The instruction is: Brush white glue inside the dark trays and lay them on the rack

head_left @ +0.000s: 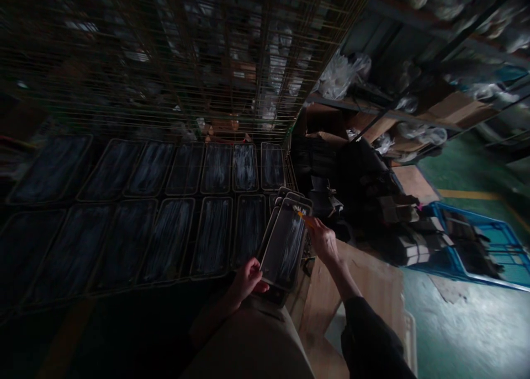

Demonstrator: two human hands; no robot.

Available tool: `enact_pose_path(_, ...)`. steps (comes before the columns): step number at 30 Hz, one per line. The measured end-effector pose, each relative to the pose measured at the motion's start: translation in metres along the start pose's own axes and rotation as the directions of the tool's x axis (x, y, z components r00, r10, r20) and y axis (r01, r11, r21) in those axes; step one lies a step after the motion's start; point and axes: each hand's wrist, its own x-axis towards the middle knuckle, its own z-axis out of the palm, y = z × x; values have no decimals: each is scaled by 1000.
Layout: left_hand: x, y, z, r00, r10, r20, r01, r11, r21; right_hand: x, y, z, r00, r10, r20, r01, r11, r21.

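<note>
My left hand grips the near left corner of a dark rectangular tray, thumb on its rim. The tray lies tilted over other similar trays, whose edges show behind it. In my right hand is a brush with an orange handle, its pale bristles touching the tray's far end. Whitish streaks run along the right side of the tray's surface; the left side looks plain grey. My right fingers are wrapped round the handle.
Two rows of similar streaked trays lie to the left on a wire rack. A tall wire mesh rises behind them. On the right are dark stacked bundles, a wooden board, a blue crate and shelves with plastic-wrapped goods.
</note>
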Motion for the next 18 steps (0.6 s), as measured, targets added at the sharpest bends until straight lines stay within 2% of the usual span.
enact_pose_path(4, 1, -2, -1, 1000, -3, 3, 3, 1000, -1, -39, -23, -6, 983, -54, 176, 40, 996, 85)
enact_pose_path(6, 2, -2, -2, 1000, 2, 5, -2, 1000, -7, -47, -31, -14, 977, -52, 209, 18, 987, 160)
enact_pose_path(8, 2, -2, -2, 1000, 3, -2, -3, 1000, -13, -39, -33, -19, 985, -27, 168, -5, 982, 187)
enact_pose_path(10, 2, -2, -2, 1000, -7, -8, 7, 1000, -19, -17, -29, -19, 996, -8, 92, -6, 988, 155)
enact_pose_path(14, 2, -4, -3, 1000, -4, 1, 4, 1000, -14, 24, -17, -2, 1000, -23, 15, 23, 1000, 4)
enact_pose_path(16, 2, -5, -3, 1000, 9, 0, -9, 1000, -13, 25, -17, 8, 997, -60, 45, 62, 998, -33)
enact_pose_path(18, 2, -6, -4, 1000, 12, -9, -12, 1000, -17, 11, -22, 15, 989, -113, 98, 116, 993, -25)
